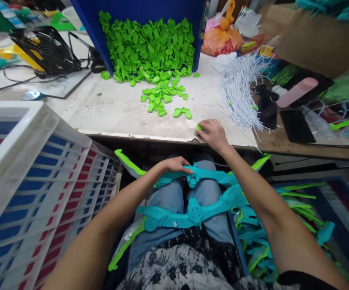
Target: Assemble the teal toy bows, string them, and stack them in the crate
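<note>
Green clip point(199, 127) is pinched by the right hand point(213, 135) at the tabletop point(102, 104) edge, 12 o'clock from the teal bow point(193, 178), on which the left hand point(176, 164) is laid, its grip unclear. Pickup seems under way; a steady pinch is needed.

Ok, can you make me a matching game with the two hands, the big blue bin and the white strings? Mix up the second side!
Column one
1. left hand
2. right hand
3. blue bin
4. white strings

Column two
A. in a loose bundle on the table
B. with many green pieces inside
C. on the farther turquoise piece
D. holding a small green piece near the table's front edge

Right pairs: 1-C, 2-D, 3-B, 4-A
</note>
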{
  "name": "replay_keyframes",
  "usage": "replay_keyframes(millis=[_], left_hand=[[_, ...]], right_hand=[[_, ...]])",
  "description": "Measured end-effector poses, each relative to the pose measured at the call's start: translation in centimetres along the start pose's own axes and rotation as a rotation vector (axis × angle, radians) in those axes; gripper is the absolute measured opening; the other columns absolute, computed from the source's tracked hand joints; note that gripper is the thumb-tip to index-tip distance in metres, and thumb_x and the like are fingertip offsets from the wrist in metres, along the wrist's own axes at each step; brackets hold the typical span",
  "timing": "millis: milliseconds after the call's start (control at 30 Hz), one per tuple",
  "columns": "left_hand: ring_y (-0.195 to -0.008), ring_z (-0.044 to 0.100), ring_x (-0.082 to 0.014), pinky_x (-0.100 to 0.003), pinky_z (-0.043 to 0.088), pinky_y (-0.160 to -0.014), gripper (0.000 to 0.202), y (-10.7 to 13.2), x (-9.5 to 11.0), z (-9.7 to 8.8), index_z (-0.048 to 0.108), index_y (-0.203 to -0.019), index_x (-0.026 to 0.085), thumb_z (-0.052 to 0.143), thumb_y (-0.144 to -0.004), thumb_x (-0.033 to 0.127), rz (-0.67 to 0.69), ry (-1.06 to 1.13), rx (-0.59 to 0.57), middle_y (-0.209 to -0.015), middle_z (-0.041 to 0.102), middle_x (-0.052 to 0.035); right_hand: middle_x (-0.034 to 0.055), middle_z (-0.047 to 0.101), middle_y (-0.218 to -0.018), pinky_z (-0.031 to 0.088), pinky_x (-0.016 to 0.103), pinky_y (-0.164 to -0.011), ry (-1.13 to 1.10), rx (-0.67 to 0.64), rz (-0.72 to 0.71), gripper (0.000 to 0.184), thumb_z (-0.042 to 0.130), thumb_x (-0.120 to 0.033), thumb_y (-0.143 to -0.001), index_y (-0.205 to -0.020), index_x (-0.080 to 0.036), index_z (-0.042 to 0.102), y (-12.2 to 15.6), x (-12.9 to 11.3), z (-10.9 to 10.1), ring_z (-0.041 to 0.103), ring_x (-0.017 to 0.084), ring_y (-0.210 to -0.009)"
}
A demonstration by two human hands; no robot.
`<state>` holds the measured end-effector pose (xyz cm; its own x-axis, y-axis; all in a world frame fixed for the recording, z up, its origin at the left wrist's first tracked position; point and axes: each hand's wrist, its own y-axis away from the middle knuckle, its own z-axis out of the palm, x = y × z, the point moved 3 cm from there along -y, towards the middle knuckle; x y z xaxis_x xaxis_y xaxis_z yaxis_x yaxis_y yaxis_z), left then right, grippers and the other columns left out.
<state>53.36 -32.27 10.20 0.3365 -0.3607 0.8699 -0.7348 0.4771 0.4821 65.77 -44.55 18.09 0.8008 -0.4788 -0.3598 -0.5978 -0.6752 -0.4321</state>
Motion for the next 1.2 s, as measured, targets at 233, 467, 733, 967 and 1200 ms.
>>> replay_keyframes(millis=[233, 467, 733, 967, 1200], left_hand=[[-0.057, 0.056, -0.0138, -0.026, 0.043, -0.059, 0.05, -0.2, -0.6, 0.5, 0.065, -0.085, 0.01, 0.073, -0.061, 0.053, -0.056, 0.272, -0.098, -0.065, 0.063, -0.0024], [-0.056, 0.055, -0.0133, -0.028, 0.043, -0.059, 0.058, -0.5, -0.9, 0.7, 0.063, -0.1, 0.007, 0.072, -0.063, 0.051, -0.027, 0.35, -0.09, -0.069, 0.064, -0.005], [-0.064, 0.05, -0.013, -0.023, 0.034, -0.058, 0.054, -1.2, -0.8, 0.6, 0.066, -0.084, 0.01, 0.068, -0.061, 0.059, 0.072, -0.237, 0.125, -0.069, 0.058, 0.0002], [-0.059, 0.046, -0.0115, -0.022, 0.03, -0.054, 0.052, -0.8, -0.6, 0.7, 0.064, -0.08, 0.012, 0.063, -0.065, 0.061, 0.095, -0.36, 0.179, -0.062, 0.052, 0.0031], [-0.081, 0.062, -0.0227, -0.024, 0.037, -0.064, 0.056, 2.3, 1.1, 2.9, 0.06, -0.117, 0.014, 0.059, -0.077, 0.054, 0.124, -0.591, 0.346, -0.092, 0.068, -0.0096]], right_hand=[[0.0103, 0.065, -0.109, 0.047, 0.042, -0.087, -0.165, -0.1, -0.177, 0.023, 0.056, -0.027, -0.086, -0.107, -0.019, 0.062, 14.2, -5.8, 1.4, 0.055, 0.023, -0.101], [0.0088, 0.063, -0.114, 0.047, 0.043, -0.088, -0.119, -0.076, -0.142, 0.026, 0.056, -0.023, -0.086, -0.111, -0.021, 0.062, 16.7, -5.4, 3.5, 0.05, 0.024, -0.106], [0.0086, 0.059, -0.116, 0.035, 0.049, -0.097, -0.171, -0.114, 0.246, 0.031, 0.066, -0.039, -0.076, -0.101, -0.023, 0.059, 15.9, -5.0, 3.7, 0.05, 0.028, -0.113], [0.0111, 0.062, -0.116, 0.033, 0.049, -0.095, -0.11, -0.322, 0.41, 0.062, 0.075, -0.04, -0.062, -0.116, -0.02, 0.055, 14.1, -4.3, 3.8, 0.054, 0.031, -0.109], [0.0038, 0.069, -0.08, 0.046, 0.03, -0.072, -0.322, -0.343, 0.239, 0.027, 0.05, -0.037, -0.085, -0.088, -0.018, 0.069, 3.7, -2.1, -1.1, 0.062, 0.019, -0.076]])
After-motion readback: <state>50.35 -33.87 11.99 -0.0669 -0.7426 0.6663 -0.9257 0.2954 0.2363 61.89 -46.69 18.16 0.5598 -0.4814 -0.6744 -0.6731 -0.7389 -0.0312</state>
